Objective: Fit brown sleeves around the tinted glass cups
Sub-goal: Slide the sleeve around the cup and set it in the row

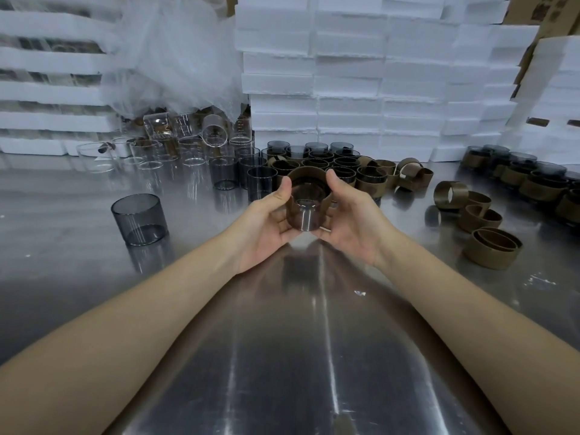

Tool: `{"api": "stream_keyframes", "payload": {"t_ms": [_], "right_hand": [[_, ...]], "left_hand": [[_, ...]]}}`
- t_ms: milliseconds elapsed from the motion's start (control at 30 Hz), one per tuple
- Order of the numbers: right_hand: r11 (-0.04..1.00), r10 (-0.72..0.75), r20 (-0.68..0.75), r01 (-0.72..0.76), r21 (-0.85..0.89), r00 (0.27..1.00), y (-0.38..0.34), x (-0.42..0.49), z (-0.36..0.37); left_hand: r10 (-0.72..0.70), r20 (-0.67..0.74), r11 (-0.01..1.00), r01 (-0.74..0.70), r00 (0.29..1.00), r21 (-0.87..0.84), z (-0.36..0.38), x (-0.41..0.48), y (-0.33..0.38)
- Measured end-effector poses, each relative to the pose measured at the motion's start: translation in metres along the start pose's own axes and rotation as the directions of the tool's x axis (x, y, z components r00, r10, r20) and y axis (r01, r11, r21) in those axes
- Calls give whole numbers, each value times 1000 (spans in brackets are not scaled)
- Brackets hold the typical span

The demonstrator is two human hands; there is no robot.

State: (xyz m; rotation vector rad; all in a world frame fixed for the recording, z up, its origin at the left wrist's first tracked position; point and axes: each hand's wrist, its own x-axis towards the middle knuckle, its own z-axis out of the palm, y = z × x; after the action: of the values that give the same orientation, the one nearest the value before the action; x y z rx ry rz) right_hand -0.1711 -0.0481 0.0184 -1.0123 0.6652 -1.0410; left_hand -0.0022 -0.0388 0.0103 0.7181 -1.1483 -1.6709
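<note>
Hands, left hand (266, 221) and right hand (348, 215), grip sleeved cup (306, 208) (tilted).

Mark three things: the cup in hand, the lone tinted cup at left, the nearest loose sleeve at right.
held cup (306, 216): head view, on its glass side wall.
lone tinted cup (139, 219): head view, on its side wall.
nearest loose sleeve (488, 257): head view, on its outer brown wall.

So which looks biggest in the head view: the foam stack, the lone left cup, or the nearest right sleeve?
1. foam stack
2. lone cup and nearest sleeve look about alike, so I won't rank them.
</note>
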Motion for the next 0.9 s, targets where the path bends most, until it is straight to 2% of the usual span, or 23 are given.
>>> {"api": "stream_keyframes", "payload": {"t_ms": [233, 500, 900], "right_hand": [[987, 49, -70, -37, 155, 996, -1, 1, 6], [948, 74, -59, -52, 314, 996, -3, 2, 11], [942, 28, -34, -16, 334, 999, -3, 3, 10]], "left_hand": [[-51, -30, 991, 47, 998, -127, 5, -1, 3], [-45, -13, 979, 42, 999, -199, 3, 1, 4], [-26, 16, 980, 28, 1000, -196, 4, 0, 5]]}}
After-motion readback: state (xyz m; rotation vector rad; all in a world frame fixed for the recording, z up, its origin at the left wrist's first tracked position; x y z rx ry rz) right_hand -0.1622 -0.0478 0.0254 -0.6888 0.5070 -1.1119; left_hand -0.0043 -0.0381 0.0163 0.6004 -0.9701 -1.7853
